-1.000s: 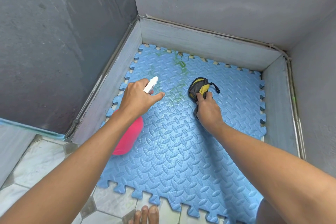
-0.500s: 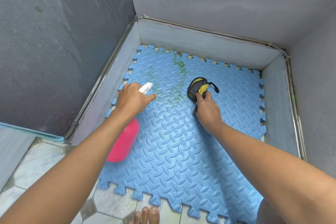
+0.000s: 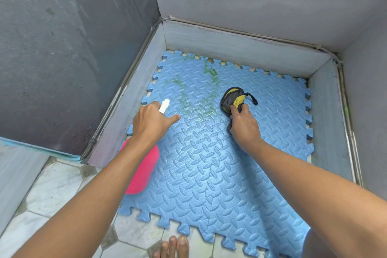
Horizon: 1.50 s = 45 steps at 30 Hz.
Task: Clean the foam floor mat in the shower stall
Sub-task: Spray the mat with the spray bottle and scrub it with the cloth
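The blue foam mat (image 3: 209, 174) covers the shower floor between the grey walls (image 3: 251, 2), with green smears (image 3: 188, 100) just ahead of the hands and between them. The left hand (image 3: 152, 125) is wrapped round a pink spray bottle (image 3: 142, 172), its white nozzle (image 3: 164, 105) poking out past the knuckles. The right hand (image 3: 244, 125) clutches a grey and yellow cloth (image 3: 232, 99) resting on the mat, just right of the smears. Bare toes (image 3: 176, 247) sit on the tiles (image 3: 54, 190) back behind both wrists.

Person working bare-armed and barefoot.
Both forearms are showing uncovered down to the wrists, the left hand (image 3: 154, 124) and the right hand (image 3: 245, 126) are going ungloved, and bare toes (image 3: 174, 247) with short, pale nails are peeking in at the lower edge.
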Motion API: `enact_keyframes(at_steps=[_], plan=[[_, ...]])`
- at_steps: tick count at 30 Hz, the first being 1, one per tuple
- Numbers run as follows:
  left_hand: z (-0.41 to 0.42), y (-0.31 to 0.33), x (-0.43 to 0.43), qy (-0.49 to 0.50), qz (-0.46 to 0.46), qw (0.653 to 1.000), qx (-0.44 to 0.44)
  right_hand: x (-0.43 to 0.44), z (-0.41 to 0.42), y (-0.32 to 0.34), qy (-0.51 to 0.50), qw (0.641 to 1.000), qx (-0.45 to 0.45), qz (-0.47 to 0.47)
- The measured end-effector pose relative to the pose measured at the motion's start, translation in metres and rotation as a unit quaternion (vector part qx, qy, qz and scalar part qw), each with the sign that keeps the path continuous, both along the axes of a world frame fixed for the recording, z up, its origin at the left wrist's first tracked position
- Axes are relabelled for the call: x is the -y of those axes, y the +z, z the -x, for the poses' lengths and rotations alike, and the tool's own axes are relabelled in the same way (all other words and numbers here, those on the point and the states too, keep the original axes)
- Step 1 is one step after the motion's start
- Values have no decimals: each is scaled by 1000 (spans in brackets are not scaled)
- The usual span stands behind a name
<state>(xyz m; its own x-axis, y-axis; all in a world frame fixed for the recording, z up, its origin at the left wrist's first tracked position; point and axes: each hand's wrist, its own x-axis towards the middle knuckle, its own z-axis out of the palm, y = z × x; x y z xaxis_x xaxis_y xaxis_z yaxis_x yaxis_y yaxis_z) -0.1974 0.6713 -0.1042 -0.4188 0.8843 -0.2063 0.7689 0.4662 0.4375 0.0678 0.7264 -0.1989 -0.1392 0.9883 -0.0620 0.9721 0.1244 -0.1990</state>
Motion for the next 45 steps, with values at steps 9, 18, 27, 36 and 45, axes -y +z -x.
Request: enact_keyframes(at_steps=[9, 18, 27, 36, 45], plan=[[1, -12, 10, -44, 55, 997, 26, 0, -1, 1, 2, 1000, -6, 5], [2, -9, 15, -98, 34, 993, 63, 1, -1, 1, 3, 1000, -9, -1], [13, -2, 5, -80, -28, 988, 132, 2, -1, 3, 5, 1000, -7, -6], [2, 13, -39, -46, -106, 978, 173, 2, 1, 3, -3, 1000, -1, -3], [12, -1, -73, -25, -52, 992, 114, 13, 18, 15, 226, 972, -43, 42]])
